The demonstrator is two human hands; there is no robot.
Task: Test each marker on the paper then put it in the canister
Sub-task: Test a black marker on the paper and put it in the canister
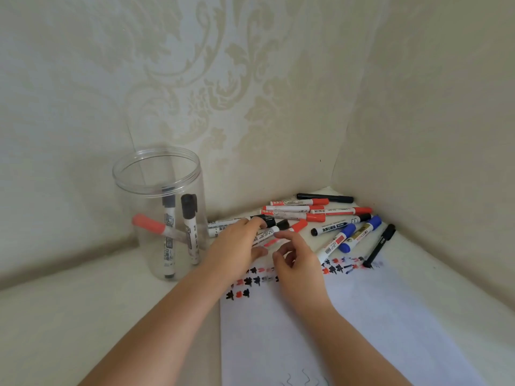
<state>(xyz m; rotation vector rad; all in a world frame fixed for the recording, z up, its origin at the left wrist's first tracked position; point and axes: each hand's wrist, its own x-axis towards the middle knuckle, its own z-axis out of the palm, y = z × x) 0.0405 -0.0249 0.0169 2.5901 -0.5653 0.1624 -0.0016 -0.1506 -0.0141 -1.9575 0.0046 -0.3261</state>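
1. Canister (133, 174): a clear, smooth plastic cylinder with an open round mouth and a ridged neck. It stands upright at left on a pale, matte surface (69, 316).
2. Inside the canister are three markers (168, 235). Two with black caps stand nearly upright, caps up. One with a red cap leans, its long axis running from upper left to lower right.
3. Paper (362, 330): a flat white sheet lying near and right. Rows of small black, red and blue test marks (245, 282) cross its far edge.
4. Pile of markers (306, 215): slim white barrels with printed labels and glossy red, black or blue caps, lying loose in the far corner. The red-capped ones lie mostly left to right. The blue-capped ones slant from near left to far right.
5. Black pen (380, 245): a thin dark barrel at right, its tip resting on the far edge of the paper and its long axis running to the far right.
6. Left hand (237, 246): palm down, fingers spread and resting on markers at the near left of the pile. Whether it grips one cannot be told.
7. Right hand (298, 263): just beside the left, above the far edge of the paper, fingers loosely curled. It holds nothing that can be seen.
8. Walls (250, 79): pale wallpaper with an embossed floral scroll pattern.
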